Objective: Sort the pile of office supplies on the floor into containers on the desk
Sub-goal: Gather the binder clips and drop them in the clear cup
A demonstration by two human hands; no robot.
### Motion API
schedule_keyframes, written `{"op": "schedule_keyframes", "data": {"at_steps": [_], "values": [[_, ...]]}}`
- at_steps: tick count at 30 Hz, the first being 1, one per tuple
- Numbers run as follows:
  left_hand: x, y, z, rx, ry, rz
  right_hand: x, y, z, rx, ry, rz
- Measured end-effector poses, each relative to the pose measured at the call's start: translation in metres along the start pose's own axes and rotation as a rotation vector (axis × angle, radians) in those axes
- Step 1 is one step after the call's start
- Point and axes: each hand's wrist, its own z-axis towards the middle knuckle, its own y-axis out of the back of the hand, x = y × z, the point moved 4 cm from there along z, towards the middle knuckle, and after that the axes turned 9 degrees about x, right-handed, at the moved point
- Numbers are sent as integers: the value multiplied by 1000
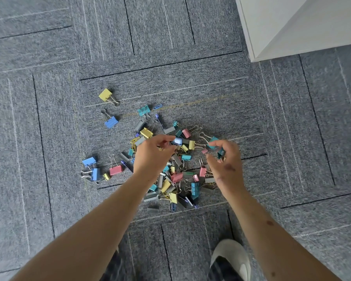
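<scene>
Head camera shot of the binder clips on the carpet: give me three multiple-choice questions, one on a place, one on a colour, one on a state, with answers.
1. Where does the lone yellow clip lie?
A) on the white cabinet
B) on the carpet, up-left of the pile
C) on the shoe

2. The right hand holds a clip of what colour?
A) red
B) yellow
C) teal

3. What is the left hand doing?
A) pinching a blue clip
B) lying flat on the floor
C) hanging empty

Answers: B, it sits alone, apart from the heap; C, teal shows between thumb and fingers; A, its fingertips close on it.
</scene>
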Motion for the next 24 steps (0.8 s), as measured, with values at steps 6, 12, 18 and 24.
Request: {"op": "schedule_keyframes", "data": {"at_steps": [6, 12, 18, 24], "values": [[-10, -4, 3, -121, 22, 331, -10, 2, 1, -52, -32, 15], [-15, -11, 11, -142, 51, 451, -26, 1, 0, -60, -80, 67], [-14, -17, 12, -162, 66, 437, -24, 5, 1, -71, -65, 17], [-18, -19, 12, -186, 72, 421, -23, 6, 3, -73, -98, -39]]}}
